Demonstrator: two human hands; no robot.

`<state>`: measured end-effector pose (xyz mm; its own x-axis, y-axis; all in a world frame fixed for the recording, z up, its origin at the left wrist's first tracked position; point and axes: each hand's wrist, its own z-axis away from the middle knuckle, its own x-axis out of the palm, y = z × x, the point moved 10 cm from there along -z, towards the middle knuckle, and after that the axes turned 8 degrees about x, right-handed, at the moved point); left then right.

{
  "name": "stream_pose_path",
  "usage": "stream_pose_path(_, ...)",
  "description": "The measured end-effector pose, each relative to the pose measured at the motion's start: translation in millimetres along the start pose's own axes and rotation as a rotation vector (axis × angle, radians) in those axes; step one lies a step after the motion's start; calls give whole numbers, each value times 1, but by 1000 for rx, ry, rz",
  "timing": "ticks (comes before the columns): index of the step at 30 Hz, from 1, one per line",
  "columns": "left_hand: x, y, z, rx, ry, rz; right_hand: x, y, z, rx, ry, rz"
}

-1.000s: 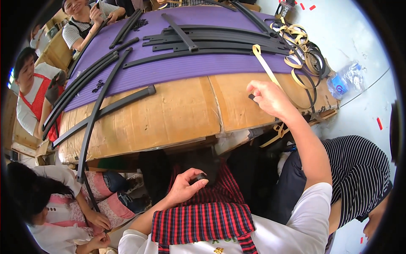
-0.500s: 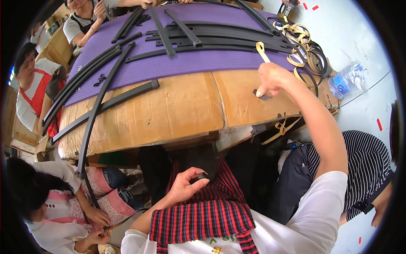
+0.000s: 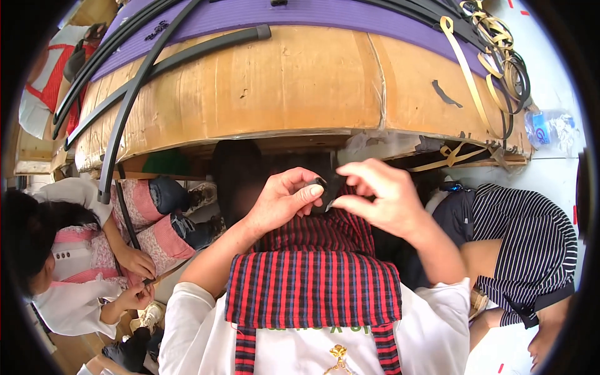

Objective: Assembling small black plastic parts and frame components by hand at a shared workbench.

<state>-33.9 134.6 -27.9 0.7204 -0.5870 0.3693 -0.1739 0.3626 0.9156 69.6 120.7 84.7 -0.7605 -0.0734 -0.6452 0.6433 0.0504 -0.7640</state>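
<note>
Bench: the cardboard-topped bench (image 3: 300, 81) spans the upper half; its far side is cut off by the upper edge, and the space beneath is too dark to read.
Mat: the purple mat (image 3: 325, 12) lies on the bench, only its near strip in view.
Seated co-worker: at left, a person (image 3: 75, 250) holds something thin and dark between both hands, too small to tell.
Striped co-worker: at right, a person (image 3: 531, 250) is bent over, lower arms partly hidden.
Apron: the red-and-black checked apron (image 3: 312, 287) covers the wearer's front.
Strips: two black strips (image 3: 206, 50) cross on the bench at left, one overhanging the near edge; others run out of view above.
Tape: loops of yellow tape (image 3: 462, 62) tangle with black bands at the right end.
Bottle: the clear bottle (image 3: 550, 128) lies beyond the bench's right end.
Right hand: the right hand (image 3: 387, 197) is open, thumb and fingers apart, facing the other.
Left hand: the left hand (image 3: 278, 200) pinches with thumb and fingers.
Scrap: a black scrap (image 3: 445, 94) lies on the cardboard.
Black piece: the black piece (image 3: 320, 183) sits in the left hand's pinch above the apron, mostly covered; its shape is unclear.
</note>
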Motion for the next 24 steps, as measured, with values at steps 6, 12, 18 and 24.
stream_pose_path(6, -3, -1, 2, 44, 36, 169, 57, 28, 2, 57, -58, -410)
stream_pose_path(12, -8, -6, 2, -59, 81, 203, 63, 40, -4, 71, -55, -586)
stream_pose_path(18, -8, -13, -2, -128, 65, 224, 64, 47, -6, 97, -93, -662)
stream_pose_path(24, -4, -20, 1, -160, 69, 237, 69, 54, 0, 118, -135, -709)
